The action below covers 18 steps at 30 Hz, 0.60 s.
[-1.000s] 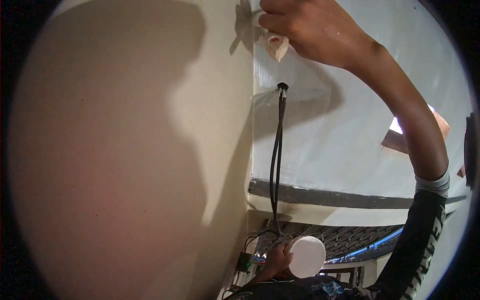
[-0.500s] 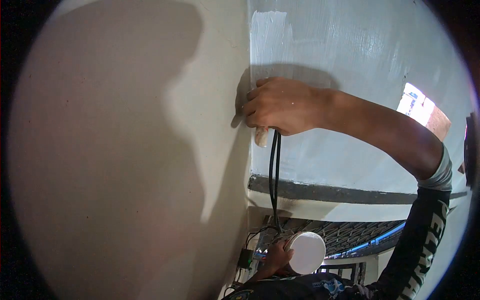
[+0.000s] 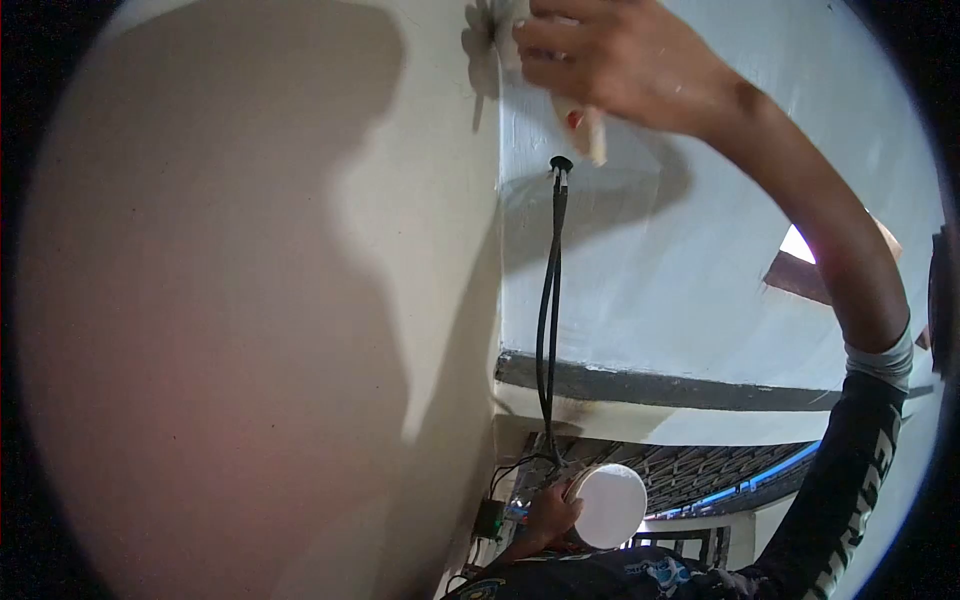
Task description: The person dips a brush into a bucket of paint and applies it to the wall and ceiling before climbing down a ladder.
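Observation:
My right hand (image 3: pixel 625 65) is raised at the top of the view by the bluish-white wall (image 3: pixel 680 290), close to the corner. Its fingers are closed round a paintbrush, whose pale handle (image 3: pixel 592 140) sticks out below the palm. The bristles are hidden behind the hand. Below it, two black cables (image 3: pixel 550 300) hang from a small dark hole (image 3: pixel 561 163) in the wall. Low in the view, my left hand (image 3: pixel 552 515) grips the side of a white bucket (image 3: pixel 612 467), which looks white inside.
A cream wall (image 3: pixel 250 300) fills the left side, with my shadow on it. A dark ledge strip (image 3: pixel 670 388) runs below the painted surface. Under it are a metal lattice (image 3: pixel 700 470) and a small dark box (image 3: pixel 489 519) with wires.
My right hand has moved up the wall with the paintbrush, uncovering the hole and the tops of the cables. My left hand and the bucket have barely shifted.

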Motion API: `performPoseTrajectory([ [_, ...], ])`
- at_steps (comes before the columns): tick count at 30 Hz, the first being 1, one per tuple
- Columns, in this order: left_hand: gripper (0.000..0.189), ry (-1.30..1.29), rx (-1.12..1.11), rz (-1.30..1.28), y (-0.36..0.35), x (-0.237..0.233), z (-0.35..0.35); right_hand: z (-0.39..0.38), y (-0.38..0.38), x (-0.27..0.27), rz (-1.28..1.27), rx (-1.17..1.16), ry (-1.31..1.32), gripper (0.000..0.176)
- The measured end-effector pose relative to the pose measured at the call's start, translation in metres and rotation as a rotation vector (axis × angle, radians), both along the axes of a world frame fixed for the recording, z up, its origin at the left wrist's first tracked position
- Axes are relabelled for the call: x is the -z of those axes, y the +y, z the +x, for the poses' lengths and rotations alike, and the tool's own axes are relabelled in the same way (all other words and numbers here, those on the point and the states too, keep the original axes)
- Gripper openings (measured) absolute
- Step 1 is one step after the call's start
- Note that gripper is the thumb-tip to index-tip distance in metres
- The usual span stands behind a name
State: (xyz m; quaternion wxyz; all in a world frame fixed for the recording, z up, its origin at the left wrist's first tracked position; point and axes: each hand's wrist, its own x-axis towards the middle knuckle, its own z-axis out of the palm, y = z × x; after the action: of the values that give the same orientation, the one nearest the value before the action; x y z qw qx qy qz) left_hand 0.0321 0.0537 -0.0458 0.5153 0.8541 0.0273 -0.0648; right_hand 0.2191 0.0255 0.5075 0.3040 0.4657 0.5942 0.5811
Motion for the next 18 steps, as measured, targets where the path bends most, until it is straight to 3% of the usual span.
performPoseTrajectory([
  [3,0.052,0.039,-0.016,0.001,0.004,-0.002,0.005,0.002,0.009,0.039,0.069,0.149,0.120,0.021],
  [6,0.056,0.156,0.009,-0.011,0.006,0.001,0.013,-0.002,0.023,0.069,-0.086,0.148,0.302,0.016],
  [8,0.048,0.066,-0.028,0.051,0.002,0.014,0.012,-0.002,0.033,0.083,-0.214,0.319,0.555,0.008],
  [9,0.048,0.069,-0.026,0.056,0.004,0.008,0.010,0.000,0.037,0.087,-0.209,0.320,0.559,0.008],
  [11,0.046,0.070,-0.027,-0.004,0.006,-0.014,0.008,0.006,0.040,0.096,-0.266,0.353,0.818,0.007],
  [14,0.046,0.081,-0.001,0.032,0.006,-0.005,0.011,0.015,0.031,0.101,-0.308,0.167,0.950,0.006],
  [18,0.048,0.108,0.002,0.021,0.005,-0.013,0.011,0.019,0.016,0.085,-0.260,0.052,0.897,0.009],
])
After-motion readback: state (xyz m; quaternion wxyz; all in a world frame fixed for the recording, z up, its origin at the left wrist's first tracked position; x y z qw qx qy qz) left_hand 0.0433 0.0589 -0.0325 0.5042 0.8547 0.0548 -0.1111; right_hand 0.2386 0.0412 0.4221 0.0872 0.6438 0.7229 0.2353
